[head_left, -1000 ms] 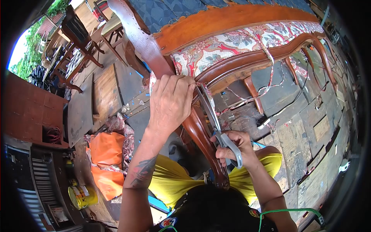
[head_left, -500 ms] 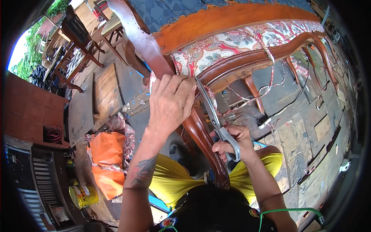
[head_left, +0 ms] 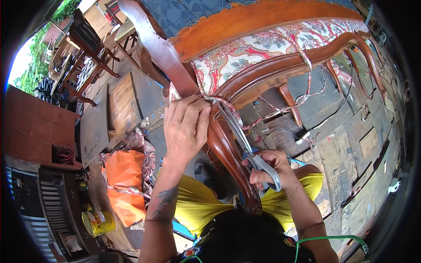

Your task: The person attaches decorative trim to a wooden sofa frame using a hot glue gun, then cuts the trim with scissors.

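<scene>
Evidently, the work centres on the corner where the sofa's (head_left: 267, 33) seat meets the near leg (head_left: 230, 160), which runs back toward the person between the knees of the yellow shorts (head_left: 197, 204). That placing seems to put the corner within easy reach of both hands. The left hand (head_left: 186, 127) lies over the top of the leg with its fingers bent close together, probably to steady the patterned cord (head_left: 229, 106) beside them; the fingertips are mostly hidden, so whether they pinch it or only press near it cannot be told. The right hand (head_left: 274, 168) is wrapped around the handles of the scissors (head_left: 258, 163), whose blades point up along the leg to the cord, a hold that likely keeps the cutting end in line with it. Whether the blades are parted there is hard to make out. Above the corner, floral fabric (head_left: 237, 59) covers the seat edge, and the cord appears to run on past the scissors into a loose loop below it, though part of its path is unclear. The sofa's upper end is cut off at the frame's top.
</scene>
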The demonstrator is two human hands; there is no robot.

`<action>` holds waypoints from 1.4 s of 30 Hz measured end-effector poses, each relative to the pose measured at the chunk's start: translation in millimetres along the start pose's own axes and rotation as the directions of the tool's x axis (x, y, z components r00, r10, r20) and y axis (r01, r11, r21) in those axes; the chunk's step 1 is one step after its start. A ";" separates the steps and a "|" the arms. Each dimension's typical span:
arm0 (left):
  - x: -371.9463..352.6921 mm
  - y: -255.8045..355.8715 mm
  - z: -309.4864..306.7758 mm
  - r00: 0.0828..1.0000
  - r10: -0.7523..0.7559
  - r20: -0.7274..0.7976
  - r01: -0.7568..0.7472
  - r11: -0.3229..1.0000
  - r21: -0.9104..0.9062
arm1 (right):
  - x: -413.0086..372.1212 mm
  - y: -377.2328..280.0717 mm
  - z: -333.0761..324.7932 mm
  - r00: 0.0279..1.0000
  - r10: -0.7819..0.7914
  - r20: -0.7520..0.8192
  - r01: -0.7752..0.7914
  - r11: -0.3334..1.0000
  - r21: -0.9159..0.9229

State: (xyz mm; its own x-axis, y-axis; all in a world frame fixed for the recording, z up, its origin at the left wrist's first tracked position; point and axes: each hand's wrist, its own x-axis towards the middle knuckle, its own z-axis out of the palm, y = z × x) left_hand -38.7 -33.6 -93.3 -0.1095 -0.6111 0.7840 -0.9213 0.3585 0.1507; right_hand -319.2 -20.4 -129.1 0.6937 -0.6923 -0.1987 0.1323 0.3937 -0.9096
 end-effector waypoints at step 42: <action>-17.4 1.9 13.3 0.971 -0.209 -0.113 0.176 0.953 -0.248 | 37.6 -155.7 -1.8 0.945 0.305 -0.123 -0.303 0.663 -0.685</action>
State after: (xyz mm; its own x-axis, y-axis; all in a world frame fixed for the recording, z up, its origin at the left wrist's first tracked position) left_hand -43.5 -31.6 -114.6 0.1286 -0.5888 0.7980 -0.8045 0.4086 0.4312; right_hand -314.9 -108.8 4.3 0.6088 -0.6081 -0.5095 -0.6070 0.0565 -0.7927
